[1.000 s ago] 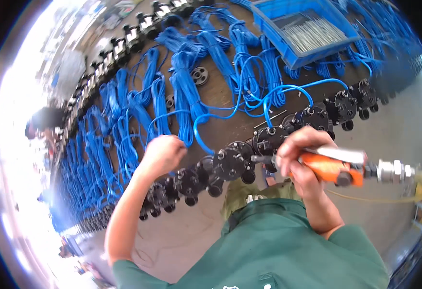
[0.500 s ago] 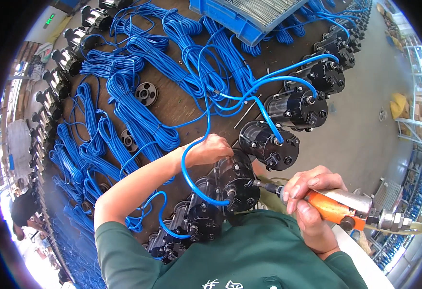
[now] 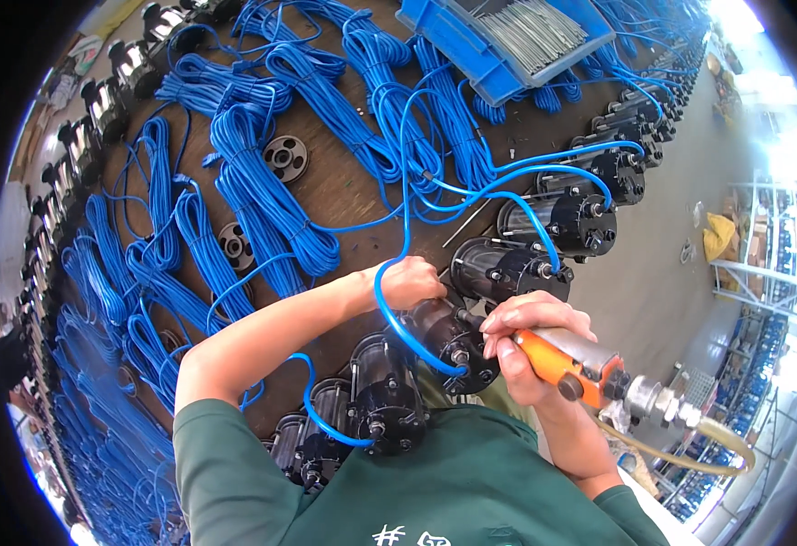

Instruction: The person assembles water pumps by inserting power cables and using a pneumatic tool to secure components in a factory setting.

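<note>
My right hand (image 3: 537, 344) grips an orange and silver pneumatic screwdriver (image 3: 569, 366), its hose fitting trailing to the right. The tool's tip is hidden behind my fingers, close to the end cap of a black cylindrical housing (image 3: 436, 329). At that housing's far end, my left hand (image 3: 407, 284) is closed with its fingers curled down; what they hold is hidden. A thick blue cable (image 3: 387, 300) loops past my left wrist and joins a fitting on the same housing's end cap.
More black housings (image 3: 387, 396) lie in a row along the table edge, several with blue cables. Coiled blue cable bundles (image 3: 266, 196) cover the brown tabletop (image 3: 348, 250). A blue crate (image 3: 498, 77) of metal rods stands far back. Round metal discs (image 3: 286, 159) lie among the bundles.
My right hand has moved left with the screwdriver, up against the housing's end cap. The view has shifted slightly; my left hand stays at the housing's far end.
</note>
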`<state>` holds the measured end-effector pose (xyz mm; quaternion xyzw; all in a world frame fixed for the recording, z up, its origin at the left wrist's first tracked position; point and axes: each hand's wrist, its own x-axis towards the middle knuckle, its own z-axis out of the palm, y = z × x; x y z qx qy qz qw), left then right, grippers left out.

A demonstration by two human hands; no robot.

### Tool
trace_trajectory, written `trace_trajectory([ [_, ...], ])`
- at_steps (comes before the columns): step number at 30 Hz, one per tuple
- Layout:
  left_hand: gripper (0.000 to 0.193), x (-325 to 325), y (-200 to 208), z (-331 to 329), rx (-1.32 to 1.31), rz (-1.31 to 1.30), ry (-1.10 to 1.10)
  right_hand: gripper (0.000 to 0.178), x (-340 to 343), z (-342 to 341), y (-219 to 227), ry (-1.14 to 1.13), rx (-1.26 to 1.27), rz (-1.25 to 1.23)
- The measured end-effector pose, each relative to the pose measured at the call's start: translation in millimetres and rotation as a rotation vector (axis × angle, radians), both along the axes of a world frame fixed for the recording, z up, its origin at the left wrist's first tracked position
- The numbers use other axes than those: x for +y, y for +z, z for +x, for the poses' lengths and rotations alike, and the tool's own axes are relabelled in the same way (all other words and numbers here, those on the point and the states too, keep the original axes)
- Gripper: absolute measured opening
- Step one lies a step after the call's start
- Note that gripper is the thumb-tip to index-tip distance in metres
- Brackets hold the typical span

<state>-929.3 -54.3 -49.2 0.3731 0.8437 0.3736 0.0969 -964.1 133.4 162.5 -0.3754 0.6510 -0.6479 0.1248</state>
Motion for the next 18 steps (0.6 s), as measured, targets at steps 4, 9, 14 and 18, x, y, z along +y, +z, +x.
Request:
trace_trajectory([
  [4,0.015,2,-9,2,-0.010,0.082,0.023,0.023,-2,3,-8,0.016,-0.039,0.019],
  [9,0.020,0,-15,11,-0.062,0.101,0.139,0.025,0,7,-16,0.033,-0.041,-0.013],
  [14,0.028,-16,6,85,-0.214,0.089,0.416,0.027,-6,9,-15,-0.008,-0.119,-0.063],
  [18,0.018,-5,-12,104,-0.116,0.186,0.452,0.034,-6,30,31,-0.112,-0.211,-0.114],
])
